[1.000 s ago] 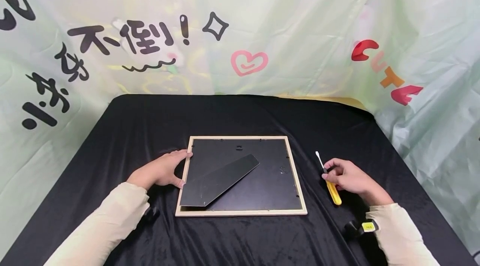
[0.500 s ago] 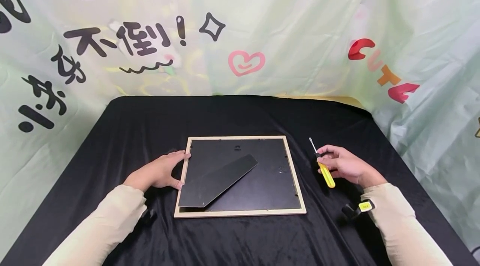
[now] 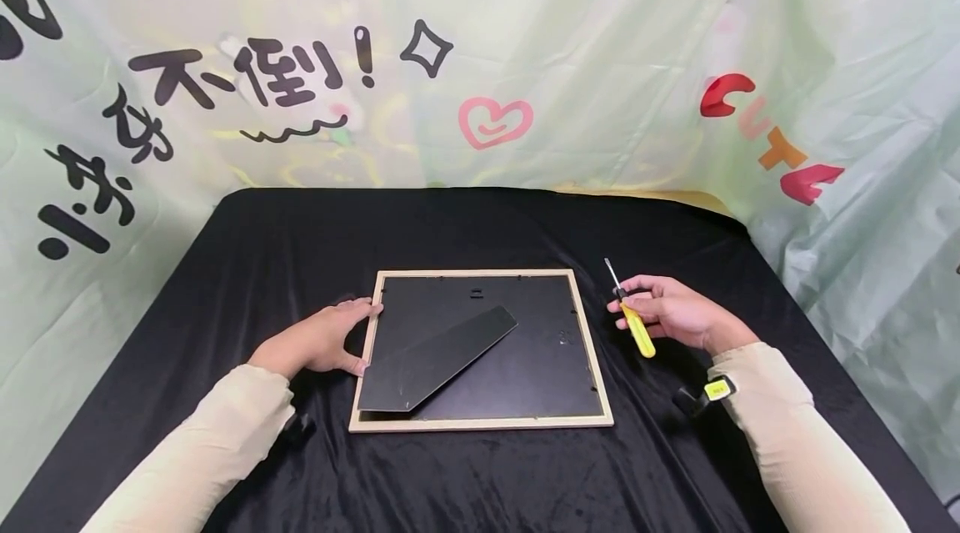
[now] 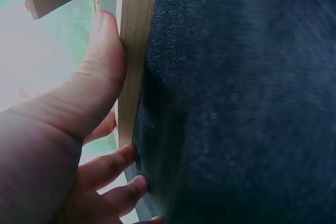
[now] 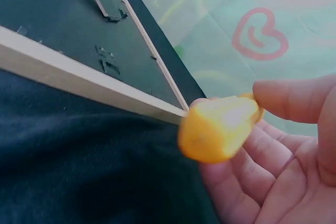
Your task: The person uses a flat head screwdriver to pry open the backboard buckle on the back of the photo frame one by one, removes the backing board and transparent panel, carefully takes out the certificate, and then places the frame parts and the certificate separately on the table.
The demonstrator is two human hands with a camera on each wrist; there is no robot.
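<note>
A picture frame [image 3: 480, 425] with a pale wooden border lies back up on the black cloth. Its black backing board [image 3: 525, 379] carries a slanting black stand leg [image 3: 442, 362], with small metal tabs along the border. My left hand [image 3: 318, 339] rests against the frame's left side, thumb and fingers spread along the wooden edge; the left wrist view shows the thumb [image 4: 100, 64] pressing that side. To the right of the frame, my right hand [image 3: 678, 316] pinches a flat-tipped screwdriver [image 3: 637, 330] with a yellow handle above the cloth, its metal shaft pointing away and slightly left.
Black cloth [image 3: 480, 483] covers the table. Behind and at the sides hangs a pale green curtain [image 3: 600, 82] with dark writing, a pink heart and coloured letters. A black wrist device [image 3: 705, 395] with a yellow label sits at the right sleeve.
My right hand has moved left and away from me with the screwdriver, closer to the frame's right side. The left hand and the frame have stayed put.
</note>
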